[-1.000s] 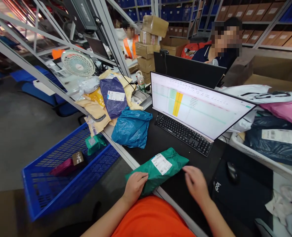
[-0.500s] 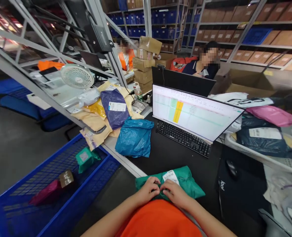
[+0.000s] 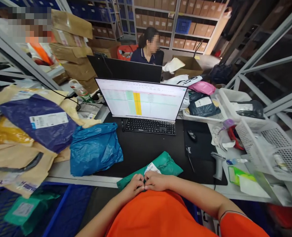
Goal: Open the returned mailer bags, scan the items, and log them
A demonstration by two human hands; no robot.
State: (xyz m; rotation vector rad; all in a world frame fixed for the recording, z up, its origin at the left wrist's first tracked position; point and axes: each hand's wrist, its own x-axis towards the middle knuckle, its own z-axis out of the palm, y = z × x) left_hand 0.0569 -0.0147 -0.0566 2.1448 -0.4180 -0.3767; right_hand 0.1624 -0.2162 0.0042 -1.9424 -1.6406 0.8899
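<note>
A green plastic parcel bag (image 3: 168, 163) with a white label (image 3: 152, 168) lies at the desk's front edge, close against my body. My left hand (image 3: 135, 185) and my right hand (image 3: 155, 181) meet at the bag's near side. Their fingers are curled and pinched together on it, with the fingertips nearly touching. My right hand covers the lower part of the label. To the left of the bag lies a crumpled blue plastic parcel (image 3: 95, 148).
Beyond the bag stand a keyboard (image 3: 149, 126) and a lit monitor (image 3: 146, 100). At right are a mouse (image 3: 191, 135), a barcode scanner (image 3: 218, 165) and white baskets (image 3: 266, 144). Piled parcels (image 3: 37, 121) and a blue crate (image 3: 62, 205) occupy the left. A co-worker (image 3: 148, 49) sits opposite.
My view has swung to the right, showing more of the baskets and the scanner. My hands have drawn closer together on the green bag, which now lies more slanted.
</note>
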